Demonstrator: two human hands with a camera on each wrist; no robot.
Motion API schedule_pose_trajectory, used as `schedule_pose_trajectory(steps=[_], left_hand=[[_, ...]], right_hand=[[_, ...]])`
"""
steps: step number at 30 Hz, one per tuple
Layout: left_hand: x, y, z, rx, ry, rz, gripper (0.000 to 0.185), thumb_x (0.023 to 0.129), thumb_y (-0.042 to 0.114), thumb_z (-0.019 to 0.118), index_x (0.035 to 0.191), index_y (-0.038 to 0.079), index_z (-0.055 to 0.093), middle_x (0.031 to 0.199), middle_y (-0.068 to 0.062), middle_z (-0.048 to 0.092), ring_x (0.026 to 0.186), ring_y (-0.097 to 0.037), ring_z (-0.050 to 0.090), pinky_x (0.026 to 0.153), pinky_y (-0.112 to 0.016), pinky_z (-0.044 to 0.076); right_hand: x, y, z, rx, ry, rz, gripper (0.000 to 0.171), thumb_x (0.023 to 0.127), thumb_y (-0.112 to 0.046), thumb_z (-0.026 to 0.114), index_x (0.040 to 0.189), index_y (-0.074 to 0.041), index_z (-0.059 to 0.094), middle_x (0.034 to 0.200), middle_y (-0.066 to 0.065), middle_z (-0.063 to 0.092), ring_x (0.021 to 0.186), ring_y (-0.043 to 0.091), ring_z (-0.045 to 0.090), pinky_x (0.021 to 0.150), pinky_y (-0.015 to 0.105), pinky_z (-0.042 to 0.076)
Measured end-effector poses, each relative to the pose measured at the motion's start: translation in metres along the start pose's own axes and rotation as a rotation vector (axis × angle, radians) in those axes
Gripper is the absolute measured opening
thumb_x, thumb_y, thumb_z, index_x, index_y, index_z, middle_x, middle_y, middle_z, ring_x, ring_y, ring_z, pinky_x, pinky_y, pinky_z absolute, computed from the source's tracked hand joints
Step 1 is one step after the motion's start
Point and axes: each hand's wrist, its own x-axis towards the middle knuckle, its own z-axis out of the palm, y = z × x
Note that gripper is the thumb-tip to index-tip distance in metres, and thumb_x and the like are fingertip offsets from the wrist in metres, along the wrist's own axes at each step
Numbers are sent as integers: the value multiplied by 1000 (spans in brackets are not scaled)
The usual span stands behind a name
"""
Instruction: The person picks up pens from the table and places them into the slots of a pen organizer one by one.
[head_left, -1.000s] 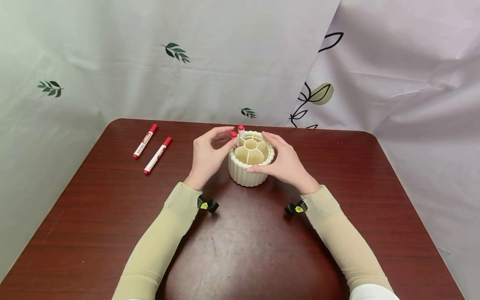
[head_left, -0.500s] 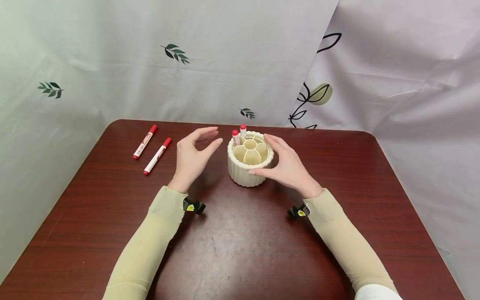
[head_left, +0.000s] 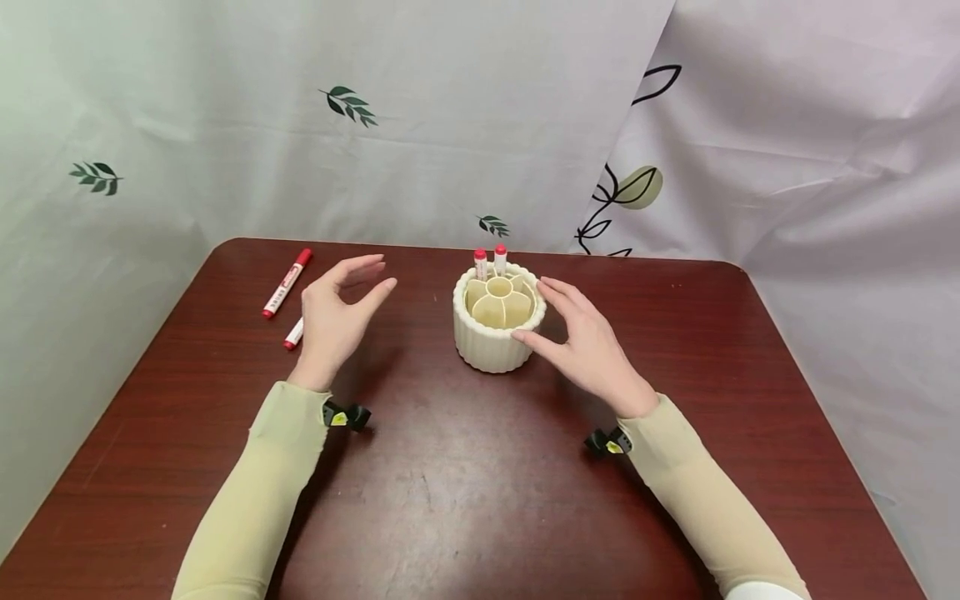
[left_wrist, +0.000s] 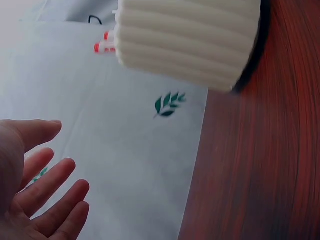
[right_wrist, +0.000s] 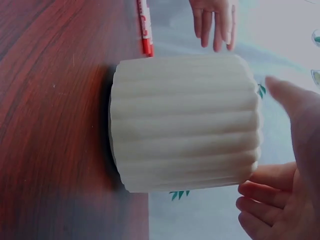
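Head view: left hand [head_left: 333, 321] has swung away from the cream holder [head_left: 497, 329] toward the loose markers [head_left: 287, 282] on the table [head_left: 480, 492], its grip loose and empty. Right hand [head_left: 592, 354] has slackened off the holder, maybe still brushing it. Both wrist views: fingers spread, nothing held.

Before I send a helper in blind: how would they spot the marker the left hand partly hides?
On the dark red table, look far left, beside the left hand. Two red-capped white markers lie there; the nearer marker shows only its red end, while the farther marker lies fully visible.
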Motion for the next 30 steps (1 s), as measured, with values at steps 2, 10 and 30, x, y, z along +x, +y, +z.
schedule_pose_trajectory(steps=[2,10,30], left_hand=[[-1,-4,-7,19,7,-14,37,89,29,82,123,19,75,114,8,74,107,-11,68,82,-26,51],[-4,-21,-43,92,27,-119,43,88,30,83,127,15,72,119,-1,72,108,-17,67,95,-30,53],[-20,-52,-94,373,-147,-280,60,91,36,78,139,5,61,128,-19,67,111,-37,67,79,-16,47]], right_hand=[[-1,0,-1,-13,11,-8,77,91,-55,72,149,-8,53,153,2,46,142,17,40,112,46,37],[-4,0,-2,32,116,-70,60,87,-40,82,132,-4,68,139,6,62,137,23,49,109,47,41],[1,-7,7,81,192,-3,70,70,-40,95,119,-5,60,114,6,58,107,21,57,93,40,47]])
